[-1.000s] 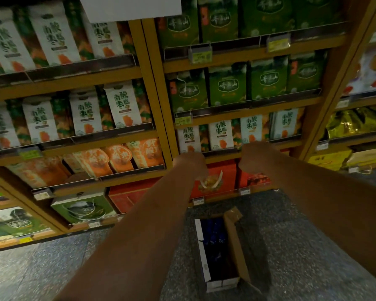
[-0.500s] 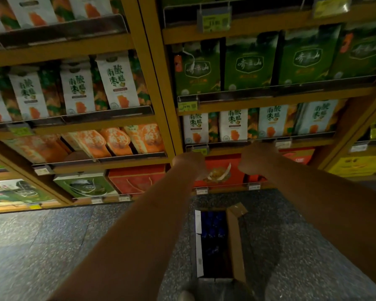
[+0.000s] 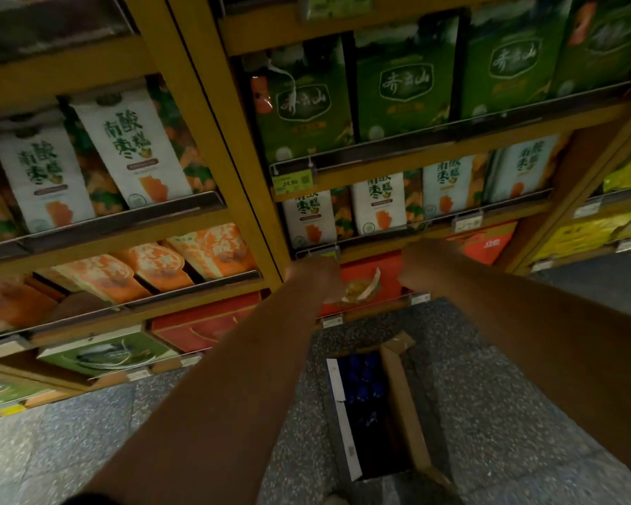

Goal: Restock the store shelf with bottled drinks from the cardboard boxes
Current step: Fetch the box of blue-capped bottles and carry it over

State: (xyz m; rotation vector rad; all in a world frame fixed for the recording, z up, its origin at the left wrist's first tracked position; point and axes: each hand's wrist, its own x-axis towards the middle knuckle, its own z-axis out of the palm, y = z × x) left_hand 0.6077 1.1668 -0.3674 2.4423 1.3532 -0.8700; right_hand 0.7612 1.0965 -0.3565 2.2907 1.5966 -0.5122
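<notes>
An open cardboard box (image 3: pixel 403 402) stands on the floor below my arms, with several blue-capped bottles (image 3: pixel 361 384) inside in deep shadow. Both arms reach forward to the wooden shelf unit (image 3: pixel 219 114). My left hand (image 3: pixel 316 277) and my right hand (image 3: pixel 418 266) are side by side in front of a red gift box (image 3: pixel 365 275) on a low shelf. I see only the backs of the hands. The fingers curl away from me and are hidden, so I cannot tell whether they hold anything.
Green packages (image 3: pixel 405 85) fill an upper shelf, with white and orange snack bags (image 3: pixel 139 147) below and to the left. A yellow price tag (image 3: pixel 293 182) hangs on a shelf rail. Speckled grey floor (image 3: pixel 489 395) lies around the box.
The view has tipped down and drawn closer, so the shelves slide up in the frame and the box looks larger. Both hands stay in front of the red gift box.
</notes>
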